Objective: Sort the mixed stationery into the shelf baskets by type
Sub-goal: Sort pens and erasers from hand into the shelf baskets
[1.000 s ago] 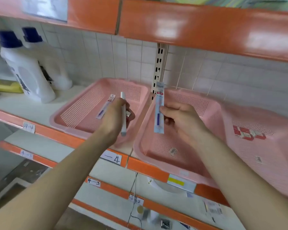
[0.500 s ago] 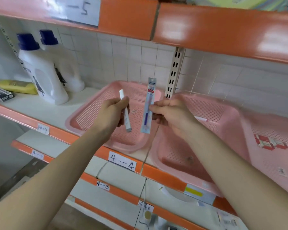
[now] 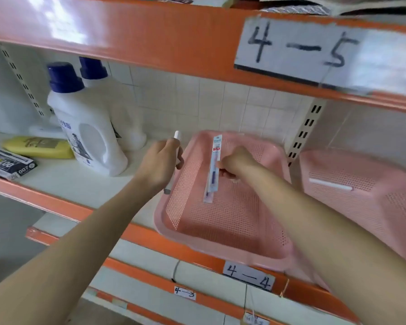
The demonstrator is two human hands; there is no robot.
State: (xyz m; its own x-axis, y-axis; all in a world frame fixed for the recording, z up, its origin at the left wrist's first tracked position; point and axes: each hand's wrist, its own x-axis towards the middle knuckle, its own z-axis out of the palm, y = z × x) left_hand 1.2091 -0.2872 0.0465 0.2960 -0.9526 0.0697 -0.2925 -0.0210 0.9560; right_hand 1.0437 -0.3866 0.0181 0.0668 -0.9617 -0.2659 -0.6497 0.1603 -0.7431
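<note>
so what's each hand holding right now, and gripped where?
Left hand grips a white pen around its middle, both ends sticking out. Right hand pinches a packaged pen refill at mid-length, over the pink basket.

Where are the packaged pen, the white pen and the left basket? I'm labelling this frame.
packaged pen (image 3: pixel 214 165), head view, middle of the sleeve.
white pen (image 3: pixel 177 135), head view, its top end.
left basket (image 3: pixel 223 250), head view, front rim.

Bright, even, diffuse. Pale glare patch on upper orange shelf edge (image 3: pixel 56 26), top left. Soft shadows only. Motion blur strongest at right: label "4-5" (image 3: pixel 300 50) smeared, right basket (image 3: pixel 384 184) hazy. Wide-angle bending at edges.
</note>
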